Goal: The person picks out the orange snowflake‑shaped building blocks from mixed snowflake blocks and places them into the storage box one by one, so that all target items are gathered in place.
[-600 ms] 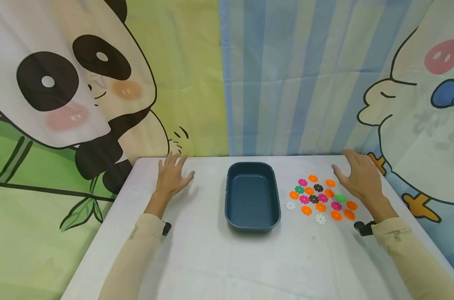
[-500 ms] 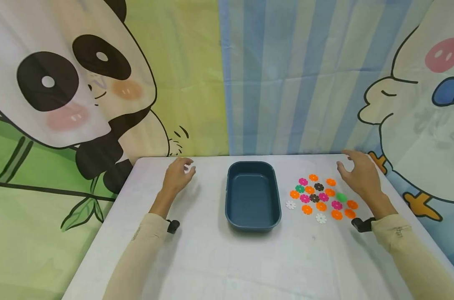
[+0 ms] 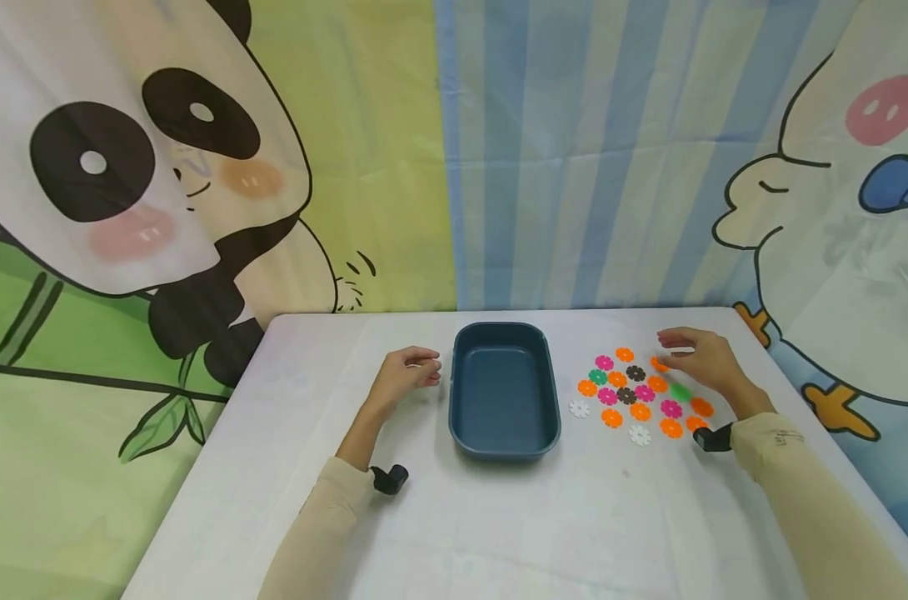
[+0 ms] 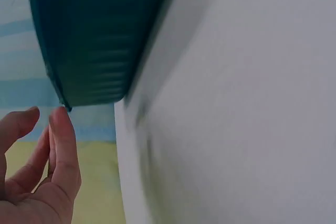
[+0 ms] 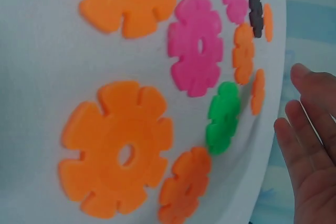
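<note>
While the space beyond the far edge is filled by a printed cloth [image 3: 551, 167], the foreground is taken up by one white desk [image 3: 499, 533]. One tray [image 3: 505, 456], dark blue, is set upright near the middle of the desk's far edge.

Since a moment ago, both hands have been drawn inward. The left hand [image 3: 401, 379] has been carried from the far left corner's side to just beside the tray; its fingers [image 4: 65, 153], earlier spread, are now loosely bent, the thumb is held apart, and nothing is pinched. Whether the tray is touched cannot be told. The right hand [image 3: 706, 360] has been brought over the outermost discs [image 3: 640, 412], toward the far right corner; its fingers [image 5: 291, 153] are held close together, with the thumb apart, and no disc is gripped. By this shift, tray and discs are judged to have been put within easy reach, with nothing yet lifted.

Between the tray and the desk's right edge, twenty discs are scattered: ten orange, four pink, two black, two white, one bright green and one dark green. One orange disc [image 3: 656, 364] is partly covered by the right hand; whether it is touched cannot be told.
</note>
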Tool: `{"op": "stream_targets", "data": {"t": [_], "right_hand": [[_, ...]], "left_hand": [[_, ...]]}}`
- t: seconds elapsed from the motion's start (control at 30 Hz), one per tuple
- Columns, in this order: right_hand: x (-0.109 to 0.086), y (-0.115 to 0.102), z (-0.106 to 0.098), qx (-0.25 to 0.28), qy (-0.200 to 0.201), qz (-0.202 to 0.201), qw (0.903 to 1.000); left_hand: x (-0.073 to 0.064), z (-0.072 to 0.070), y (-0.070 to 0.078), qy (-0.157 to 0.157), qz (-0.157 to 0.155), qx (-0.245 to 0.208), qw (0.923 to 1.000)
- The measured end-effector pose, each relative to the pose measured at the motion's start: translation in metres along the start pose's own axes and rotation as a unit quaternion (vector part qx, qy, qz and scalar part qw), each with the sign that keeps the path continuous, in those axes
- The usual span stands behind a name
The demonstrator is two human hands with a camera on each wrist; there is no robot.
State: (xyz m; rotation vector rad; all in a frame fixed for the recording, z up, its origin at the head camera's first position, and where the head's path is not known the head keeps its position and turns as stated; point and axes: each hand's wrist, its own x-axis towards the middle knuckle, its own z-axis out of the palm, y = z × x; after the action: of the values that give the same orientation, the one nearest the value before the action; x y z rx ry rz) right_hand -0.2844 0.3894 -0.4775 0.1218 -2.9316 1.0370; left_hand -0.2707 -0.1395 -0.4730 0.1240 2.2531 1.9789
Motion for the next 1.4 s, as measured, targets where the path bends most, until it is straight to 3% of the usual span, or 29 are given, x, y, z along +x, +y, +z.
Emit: {"op": "stream_targets", "data": {"t": [0.2,0.47,0.77,1.1,1.4], "right_hand": [[0.002,0.016,0.008,0.019,-0.037,0.048,0.998],[0.003,0.027,0.017,0.026,-0.016,0.057,0.9979],[0.003,0.02,0.019,0.011,0.006,0.053,0.9985],[0.002,0.017,0.016,0.016,-0.024,0.086,0.9959],[0.002,0.022,0.015,0.002,-0.037,0.086,0.9956]], "left_hand": [[-0.013,0.011,-0.01,-0.012,0.017,-0.005,0.9998],[-0.024,0.017,-0.015,-0.018,0.022,-0.006,0.9996],[-0.024,0.019,-0.019,-0.027,0.022,-0.023,0.9991],[-0.024,0.02,-0.016,-0.022,0.033,-0.021,0.999],[-0.025,0.021,-0.019,-0.02,0.031,-0.017,0.9992]]}}
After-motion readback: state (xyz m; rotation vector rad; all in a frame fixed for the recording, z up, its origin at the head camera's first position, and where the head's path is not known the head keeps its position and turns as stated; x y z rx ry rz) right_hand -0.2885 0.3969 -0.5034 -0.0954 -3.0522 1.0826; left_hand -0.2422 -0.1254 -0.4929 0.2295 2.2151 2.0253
